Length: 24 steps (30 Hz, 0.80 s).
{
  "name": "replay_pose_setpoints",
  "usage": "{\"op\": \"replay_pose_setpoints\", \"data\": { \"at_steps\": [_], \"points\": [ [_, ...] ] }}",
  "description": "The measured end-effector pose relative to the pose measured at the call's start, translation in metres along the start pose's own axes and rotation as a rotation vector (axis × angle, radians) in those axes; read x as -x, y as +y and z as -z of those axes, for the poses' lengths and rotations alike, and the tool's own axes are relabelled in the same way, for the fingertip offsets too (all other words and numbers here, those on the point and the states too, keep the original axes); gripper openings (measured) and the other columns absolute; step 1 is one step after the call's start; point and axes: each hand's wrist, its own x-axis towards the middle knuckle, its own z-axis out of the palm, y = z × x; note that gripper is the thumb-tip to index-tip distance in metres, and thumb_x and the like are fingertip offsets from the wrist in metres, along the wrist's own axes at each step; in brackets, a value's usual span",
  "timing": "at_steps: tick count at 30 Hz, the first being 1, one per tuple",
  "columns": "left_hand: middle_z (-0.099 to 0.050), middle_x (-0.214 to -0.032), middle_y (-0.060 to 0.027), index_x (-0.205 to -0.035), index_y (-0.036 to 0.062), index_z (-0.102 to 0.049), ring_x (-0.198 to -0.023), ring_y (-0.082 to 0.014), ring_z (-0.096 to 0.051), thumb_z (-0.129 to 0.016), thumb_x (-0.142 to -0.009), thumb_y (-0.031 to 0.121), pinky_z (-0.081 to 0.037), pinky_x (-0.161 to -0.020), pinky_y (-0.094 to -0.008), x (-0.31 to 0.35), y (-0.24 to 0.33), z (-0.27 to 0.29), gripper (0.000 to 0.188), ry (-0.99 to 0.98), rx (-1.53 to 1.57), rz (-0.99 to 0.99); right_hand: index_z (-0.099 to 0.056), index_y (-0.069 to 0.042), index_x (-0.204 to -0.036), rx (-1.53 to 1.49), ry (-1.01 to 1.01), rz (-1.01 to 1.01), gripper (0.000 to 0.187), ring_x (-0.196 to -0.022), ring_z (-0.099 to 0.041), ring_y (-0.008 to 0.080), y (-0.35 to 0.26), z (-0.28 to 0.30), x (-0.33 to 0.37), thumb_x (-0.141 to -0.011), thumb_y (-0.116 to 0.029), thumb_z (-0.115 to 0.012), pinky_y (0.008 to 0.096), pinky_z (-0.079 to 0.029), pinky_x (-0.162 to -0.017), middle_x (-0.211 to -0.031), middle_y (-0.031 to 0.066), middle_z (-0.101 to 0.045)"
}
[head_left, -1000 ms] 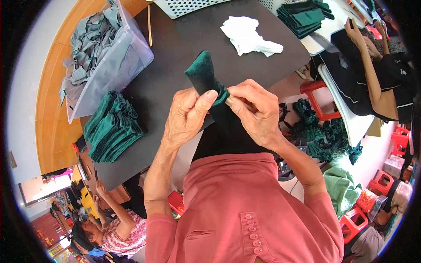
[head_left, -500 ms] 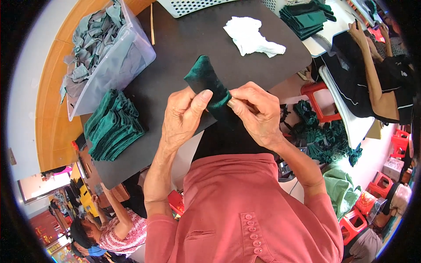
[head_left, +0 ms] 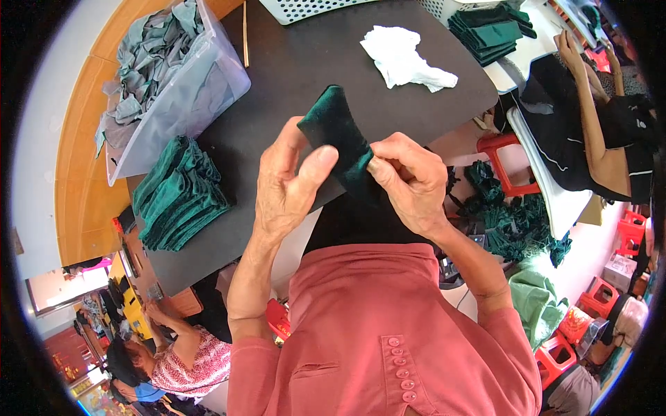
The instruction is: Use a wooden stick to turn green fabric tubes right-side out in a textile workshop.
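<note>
A folded strip of dark green velvet (head_left: 337,128) is held up in front of me, over the table's near edge. My right hand (head_left: 409,177) pinches its right edge between thumb and fingers. On the other side, my left hand (head_left: 286,177) holds it with the fingers behind the cloth, their tips hidden, and the thumb at its left edge. The strip's lower end hangs between my hands against dark cloth, so its outline there is hard to make out. To the left, a stack of green velvet pieces (head_left: 182,197) lies on the dark table (head_left: 305,59).
A clear plastic bin (head_left: 215,76) of grey-green cloth stands at the left. A white cloth (head_left: 406,59) lies toward the back, before a white perforated basket (head_left: 312,8). More folded velvet (head_left: 489,35) sits far right. Co-workers sit at both sides; a red stool (head_left: 510,163) stands right.
My left thumb has lifted a little and its fingers have spread behind the velvet. The strip and my right hand have shifted slightly to the right.
</note>
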Motion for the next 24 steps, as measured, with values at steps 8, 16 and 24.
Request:
{"op": "replay_pose_setpoints", "data": {
  "at_steps": [8, 16, 24],
  "points": [
    [-0.056, -0.067, -0.0030, -0.088, -0.0003, -0.061, -0.064, -0.0094, -0.049, -0.064, -0.084, 0.013, -0.040, -0.056, -0.0268, 0.006, 0.002, 0.002, 0.014, -0.025, -0.213, -0.037, -0.063, 0.003, -0.093, -0.037, -0.045, -0.044, 0.013, -0.060, -0.049, 0.0073, 0.000, -0.002, 0.000, -0.081, -0.002, -0.066, 0.0213, -0.038, -0.051, -0.076, 0.0042, -0.057],
    [-0.056, -0.065, -0.0013, -0.085, -0.0005, -0.062, -0.060, -0.0072, -0.048, -0.066, -0.084, 0.012, -0.037, -0.052, -0.0246, 0.005, 0.000, 0.002, 0.013, -0.110, -0.146, -0.085, -0.060, 0.001, -0.103, -0.125, -0.086, -0.136, 0.017, -0.067, -0.053, 0.0063, -0.004, 0.003, 0.000, -0.086, 0.001, -0.057, 0.0204, -0.043, -0.057, -0.082, 0.0030, -0.060],
    [-0.053, -0.061, 0.0017, -0.084, 0.0021, -0.064, -0.056, -0.0049, -0.045, -0.065, -0.086, 0.016, -0.036, -0.049, -0.0214, 0.009, -0.006, 0.006, 0.014, -0.111, -0.165, -0.016, -0.053, -0.002, -0.099, -0.079, -0.059, -0.224, 0.014, -0.063, -0.053, 0.0035, -0.007, 0.000, 0.009, -0.086, 0.002, -0.058, 0.0169, -0.044, -0.056, -0.077, 0.0004, -0.061]
  ]
}}
